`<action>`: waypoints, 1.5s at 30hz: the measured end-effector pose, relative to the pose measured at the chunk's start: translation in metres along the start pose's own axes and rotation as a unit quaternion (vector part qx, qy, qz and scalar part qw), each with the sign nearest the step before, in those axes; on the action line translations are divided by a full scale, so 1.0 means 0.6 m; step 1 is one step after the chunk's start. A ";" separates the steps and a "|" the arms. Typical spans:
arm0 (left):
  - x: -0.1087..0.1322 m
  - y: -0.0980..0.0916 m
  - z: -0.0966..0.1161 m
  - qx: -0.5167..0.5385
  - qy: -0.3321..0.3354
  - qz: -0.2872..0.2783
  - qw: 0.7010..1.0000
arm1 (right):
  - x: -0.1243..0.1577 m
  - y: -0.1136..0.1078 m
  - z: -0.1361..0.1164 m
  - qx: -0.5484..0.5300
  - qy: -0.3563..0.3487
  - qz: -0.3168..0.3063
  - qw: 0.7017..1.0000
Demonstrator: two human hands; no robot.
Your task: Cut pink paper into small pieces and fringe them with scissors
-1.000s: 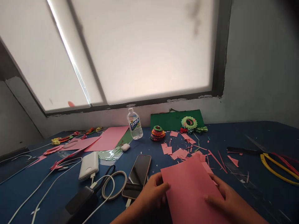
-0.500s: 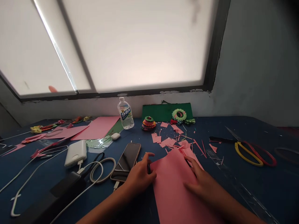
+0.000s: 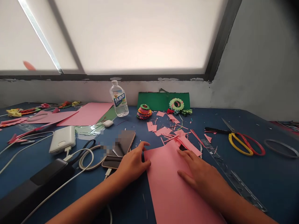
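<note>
At a blue table beneath a bright window, a person's left hand is curving at the left edge of a pink sheet, thumb and forefinger parted; from here I cannot tell whether its hidden fingers are gripping. The right hand is resting across the sheet's right side, thumb and fingers spread wide. The sheet is stretching between both hands, its far end meeting pink scraps. A phone is lying beside the left hand, a clear ruler beyond the right.
</note>
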State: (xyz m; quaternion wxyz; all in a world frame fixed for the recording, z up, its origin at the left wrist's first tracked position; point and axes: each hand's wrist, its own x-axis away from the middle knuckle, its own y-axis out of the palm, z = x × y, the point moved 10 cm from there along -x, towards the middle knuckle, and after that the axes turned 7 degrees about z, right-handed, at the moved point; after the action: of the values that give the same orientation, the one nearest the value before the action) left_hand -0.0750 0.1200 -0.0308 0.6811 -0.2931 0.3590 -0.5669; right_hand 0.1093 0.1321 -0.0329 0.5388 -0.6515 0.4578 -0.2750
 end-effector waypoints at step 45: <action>0.051 0.136 0.203 -0.082 0.406 -0.090 0.906 | 0.034 0.010 -0.015 0.269 -0.097 0.010 0.958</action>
State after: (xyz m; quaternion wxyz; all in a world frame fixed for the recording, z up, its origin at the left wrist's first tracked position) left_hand 0.0738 0.1042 -0.0321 0.3963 -0.1237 0.6212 -0.6647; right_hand 0.1086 0.1097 -0.0387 0.7386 -0.5013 0.3191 -0.3184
